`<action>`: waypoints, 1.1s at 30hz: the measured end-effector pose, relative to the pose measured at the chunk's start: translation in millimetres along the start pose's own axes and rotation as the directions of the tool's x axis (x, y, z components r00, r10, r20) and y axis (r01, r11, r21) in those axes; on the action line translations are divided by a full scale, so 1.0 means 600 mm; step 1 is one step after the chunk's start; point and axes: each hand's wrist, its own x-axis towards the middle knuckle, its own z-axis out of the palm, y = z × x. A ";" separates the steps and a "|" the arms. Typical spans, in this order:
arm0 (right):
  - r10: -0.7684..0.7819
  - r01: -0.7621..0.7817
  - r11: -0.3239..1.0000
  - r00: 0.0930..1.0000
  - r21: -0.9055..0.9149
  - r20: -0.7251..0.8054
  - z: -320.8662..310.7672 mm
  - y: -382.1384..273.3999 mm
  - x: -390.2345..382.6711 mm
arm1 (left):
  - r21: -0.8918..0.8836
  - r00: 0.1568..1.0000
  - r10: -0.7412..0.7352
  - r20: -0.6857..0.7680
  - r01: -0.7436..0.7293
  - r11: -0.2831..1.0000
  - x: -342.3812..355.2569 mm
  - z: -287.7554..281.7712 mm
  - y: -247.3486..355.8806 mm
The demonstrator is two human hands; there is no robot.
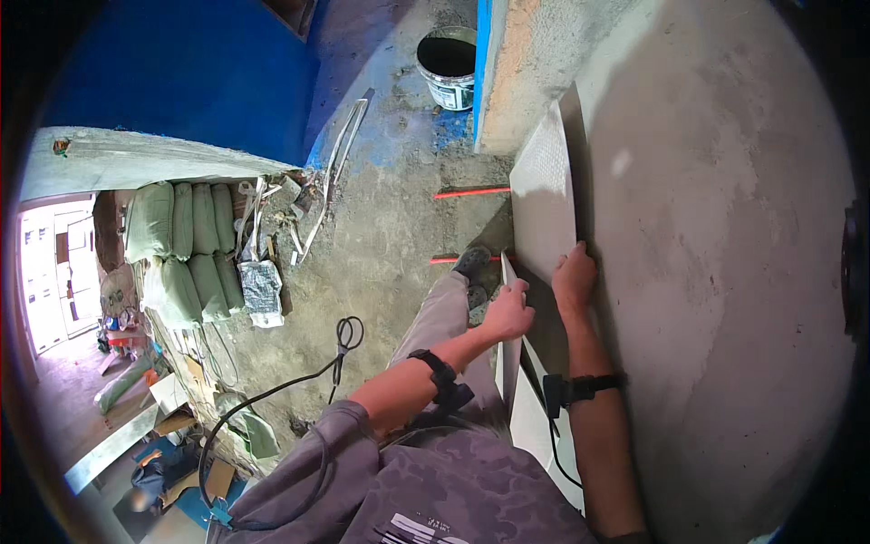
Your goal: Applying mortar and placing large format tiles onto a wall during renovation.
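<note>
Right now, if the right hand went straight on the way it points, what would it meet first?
Most likely the large grey panel just ahead of the right hand; depth is unclear, so they may already touch.

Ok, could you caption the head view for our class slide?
Left fingers and right fingers at the edges of pale panels beside a grey-brown wall; red strips on the floor.
</note>
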 end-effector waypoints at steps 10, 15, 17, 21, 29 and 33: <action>0.004 -0.004 1.000 1.000 -0.016 -0.022 0.014 0.008 0.006 | -0.045 0.993 0.013 -0.120 -0.018 0.999 -0.013 0.017 0.017; -0.001 0.000 0.999 1.000 -0.039 -0.020 0.009 0.002 0.006 | -0.083 0.988 0.012 -0.156 -0.025 0.996 -0.026 0.018 0.015; -0.006 0.003 0.999 0.999 -0.052 -0.049 0.006 -0.004 0.006 | -0.081 0.989 0.027 -0.146 -0.039 0.996 -0.031 0.017 0.018; -0.015 0.013 0.998 1.000 -0.069 -0.027 -0.001 -0.008 0.003 | -0.112 0.993 0.011 -0.121 -0.024 0.993 -0.036 0.019 0.026; 0.001 -0.003 0.997 1.000 -0.074 -0.023 -0.003 -0.008 0.005 | -0.101 0.993 0.016 -0.119 -0.028 0.994 -0.031 0.020 0.037; -0.031 0.029 0.998 0.999 -0.059 -0.025 -0.001 -0.004 0.004 | -0.085 0.991 0.032 -0.130 -0.043 0.995 -0.032 0.033 0.033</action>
